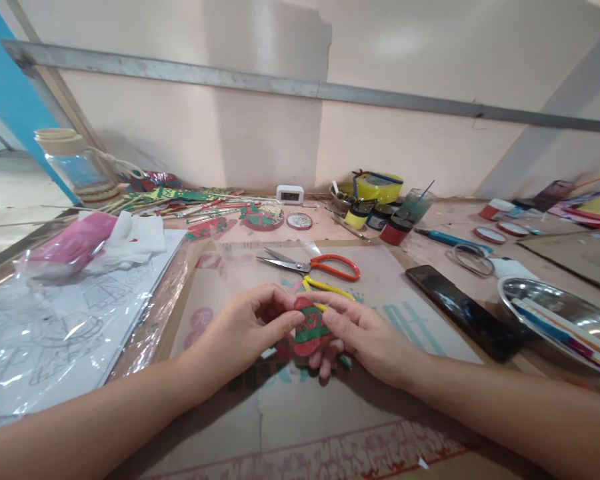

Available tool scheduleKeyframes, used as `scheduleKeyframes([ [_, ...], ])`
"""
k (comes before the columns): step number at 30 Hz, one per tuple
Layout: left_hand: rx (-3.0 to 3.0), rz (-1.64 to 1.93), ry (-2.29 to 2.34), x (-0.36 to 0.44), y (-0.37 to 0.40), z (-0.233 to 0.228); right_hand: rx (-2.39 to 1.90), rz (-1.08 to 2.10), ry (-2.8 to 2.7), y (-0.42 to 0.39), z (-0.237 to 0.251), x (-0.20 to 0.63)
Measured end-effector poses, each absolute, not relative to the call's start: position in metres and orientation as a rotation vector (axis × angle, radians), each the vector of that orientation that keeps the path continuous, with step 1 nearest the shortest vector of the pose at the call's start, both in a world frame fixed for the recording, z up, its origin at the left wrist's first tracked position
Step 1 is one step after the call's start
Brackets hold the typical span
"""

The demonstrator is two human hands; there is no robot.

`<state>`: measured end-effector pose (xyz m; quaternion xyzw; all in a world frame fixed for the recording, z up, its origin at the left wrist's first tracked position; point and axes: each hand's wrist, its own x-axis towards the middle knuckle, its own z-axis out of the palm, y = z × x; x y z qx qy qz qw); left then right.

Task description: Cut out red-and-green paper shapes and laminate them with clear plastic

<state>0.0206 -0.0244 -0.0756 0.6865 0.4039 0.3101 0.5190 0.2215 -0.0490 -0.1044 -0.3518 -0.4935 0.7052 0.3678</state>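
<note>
Between my two hands I hold a small red and green painted cutout (311,330), its patterned face turned up toward me. My left hand (253,327) pinches its upper left edge with thumb and forefinger. On the other side, my right hand (363,330) grips the right edge, with some fingers curled underneath. Just beyond my fingers lies a pair of scissors (307,267), blades parted and pointing left, with one orange and one yellow handle. My right hand partly covers the yellow handle; whether it touches it I cannot tell.
A black phone (463,310) and a metal bowl (510,293) with pens are at the right. Paint jars (397,223) and a small white clock (290,194) stand along the wall. Plastic-covered drawings (80,327) lie left, near a glass jar (75,167).
</note>
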Motion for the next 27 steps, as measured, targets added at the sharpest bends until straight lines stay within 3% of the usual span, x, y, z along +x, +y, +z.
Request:
scheduleKeyframes([
  [8, 1.61, 0.71, 0.982, 0.019, -0.026, -0.079, -0.909, 1.53, -1.252, -0.046, -0.101, 0.225],
  [20, 1.692, 0.785, 0.994, 0.02, -0.028, -0.07, -1.037, 1.483, -1.349, -0.05, -0.101, 0.218],
  [27, 1.259, 0.629, 0.999, 0.03, -0.041, -0.064, -1.081, 1.282, -1.544, -0.053, -0.102, 0.219],
])
